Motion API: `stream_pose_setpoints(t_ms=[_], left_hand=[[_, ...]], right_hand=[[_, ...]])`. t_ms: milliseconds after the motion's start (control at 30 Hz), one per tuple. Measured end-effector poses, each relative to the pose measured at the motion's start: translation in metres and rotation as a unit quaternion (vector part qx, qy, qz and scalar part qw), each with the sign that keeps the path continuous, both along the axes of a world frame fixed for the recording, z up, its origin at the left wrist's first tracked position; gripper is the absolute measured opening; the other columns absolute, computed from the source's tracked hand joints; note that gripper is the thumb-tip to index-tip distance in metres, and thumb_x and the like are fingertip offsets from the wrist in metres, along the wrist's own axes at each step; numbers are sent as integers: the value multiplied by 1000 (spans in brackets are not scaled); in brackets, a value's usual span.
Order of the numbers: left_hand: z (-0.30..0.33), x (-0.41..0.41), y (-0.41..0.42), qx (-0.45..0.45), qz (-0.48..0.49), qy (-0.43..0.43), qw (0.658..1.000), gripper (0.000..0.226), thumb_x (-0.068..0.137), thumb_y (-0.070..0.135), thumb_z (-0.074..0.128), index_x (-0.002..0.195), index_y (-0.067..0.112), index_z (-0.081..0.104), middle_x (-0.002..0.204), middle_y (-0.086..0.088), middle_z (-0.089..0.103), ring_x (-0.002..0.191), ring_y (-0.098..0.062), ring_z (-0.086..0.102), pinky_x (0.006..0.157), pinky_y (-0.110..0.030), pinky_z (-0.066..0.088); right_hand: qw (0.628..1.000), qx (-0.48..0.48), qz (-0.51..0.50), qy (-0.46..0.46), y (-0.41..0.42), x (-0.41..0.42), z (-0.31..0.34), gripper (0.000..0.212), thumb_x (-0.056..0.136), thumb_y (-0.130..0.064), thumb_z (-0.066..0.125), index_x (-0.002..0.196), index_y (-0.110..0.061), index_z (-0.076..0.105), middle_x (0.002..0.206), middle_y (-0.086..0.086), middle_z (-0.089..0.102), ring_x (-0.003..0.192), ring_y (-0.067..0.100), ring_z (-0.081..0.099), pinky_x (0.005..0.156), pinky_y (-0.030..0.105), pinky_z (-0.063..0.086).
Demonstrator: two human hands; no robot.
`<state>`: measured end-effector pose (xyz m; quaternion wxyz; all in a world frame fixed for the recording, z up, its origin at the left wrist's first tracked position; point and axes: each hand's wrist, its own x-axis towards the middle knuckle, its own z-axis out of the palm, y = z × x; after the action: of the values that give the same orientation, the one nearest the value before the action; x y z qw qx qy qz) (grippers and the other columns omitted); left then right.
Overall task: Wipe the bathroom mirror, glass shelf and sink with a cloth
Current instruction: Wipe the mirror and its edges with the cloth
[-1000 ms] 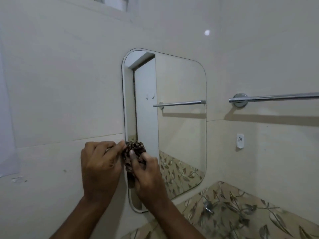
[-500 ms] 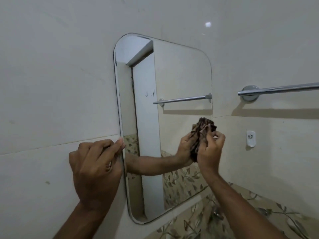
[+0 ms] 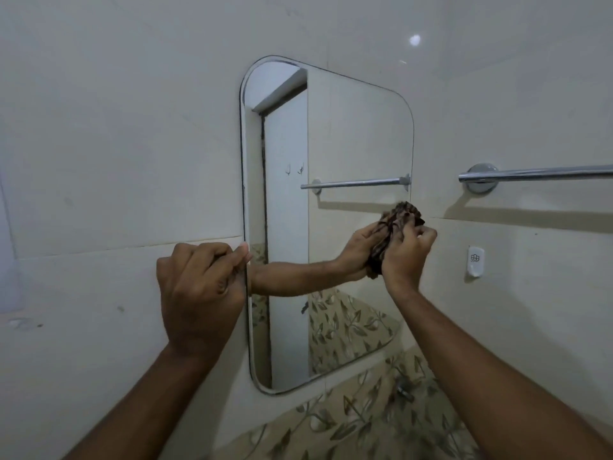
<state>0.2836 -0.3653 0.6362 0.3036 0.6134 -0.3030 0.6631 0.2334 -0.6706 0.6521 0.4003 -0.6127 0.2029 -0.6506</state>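
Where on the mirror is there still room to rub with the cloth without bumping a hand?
The whole top half of the mirror is free, above both hands. Free too is the lower middle, between the left hand on the left edge and the right hand. It is crowded at the right edge, where the right hand presses the cloth.

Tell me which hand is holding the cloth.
The right hand, at the mirror's right edge, grips the bunched dark cloth. The left hand holds no cloth; its fingers curl at the mirror's left edge.
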Motion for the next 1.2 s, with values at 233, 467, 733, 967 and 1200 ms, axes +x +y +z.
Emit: stream_pose_setpoints(t_ms=[233,467,733,967,1200], left_hand=[[22,-3,9,5,-25,44,999,13,87,18,70,87,7,77,78,-6,67,77,-23,50,70,-36,37],[102,-5,13,-5,-6,16,1000,15,87,24,70,89,12,77,78,-2,67,82,-24,49,71,-32,34],[119,5,-6,-1,-35,-1,999,15,90,25,65,88,18,78,77,4,66,83,-20,46,75,-28,24],[117,7,-9,-28,-34,-11,999,15,90,15,62,92,11,77,81,-3,67,86,-24,49,76,-26,25],[115,10,-7,-18,-12,-29,999,15,92,24,65,94,15,77,82,-2,67,84,-24,49,75,-28,25]], right_hand=[[985,-78,102,-118,100,3,32,27,105,-35,46,106,-8,50,91,0,54,79,1,61,68,18,52],[934,-357,-16,-5,172,22,42,51,103,-36,32,146,-12,43,127,15,45,115,27,47,98,37,49],[912,-405,-60,-2,183,33,64,47,101,-16,38,146,-4,43,129,23,48,114,32,47,94,46,50],[912,-405,-52,-28,191,38,68,45,100,-4,46,145,-1,43,123,25,49,112,34,48,91,48,50],[928,-370,-43,-17,179,25,77,57,98,-30,24,145,-6,45,125,20,46,114,28,45,97,36,50]])
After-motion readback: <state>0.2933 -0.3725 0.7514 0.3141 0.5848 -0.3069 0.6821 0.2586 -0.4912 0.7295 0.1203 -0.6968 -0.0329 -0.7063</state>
